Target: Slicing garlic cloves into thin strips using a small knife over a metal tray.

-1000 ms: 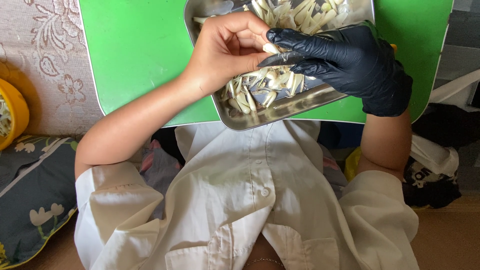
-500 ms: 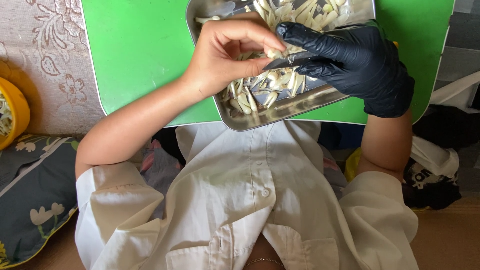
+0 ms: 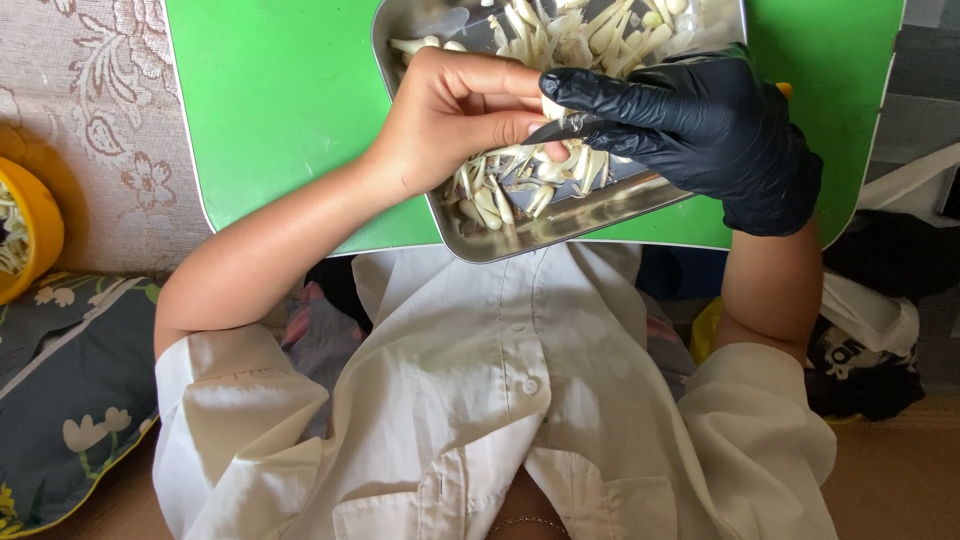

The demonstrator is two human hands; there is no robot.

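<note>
Head view: the bare left hand (image 3: 455,125) and gloved right hand (image 3: 700,125) pinched one pale piece (image 3: 553,108) (probably garlic) over the tray (image 3: 560,225); small, steady fingertip pulls suited best.

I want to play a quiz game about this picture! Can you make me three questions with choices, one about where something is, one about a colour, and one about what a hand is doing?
1. Where does the metal tray sit?
A. on the green board
B. on the flowered cushion
C. inside the yellow bowl

2. What colour is the glove on the right hand?
A. white
B. black
C. blue

3. What is the left hand doing?
A. lying flat on the cloth
B. resting in the lap
C. pinching a pale piece over the tray

Answers:
1 A, green shows around the tray's sides.
2 B, the glove is plainly black.
3 C, its fingers close on the piece, meeting the gloved fingers.
</note>
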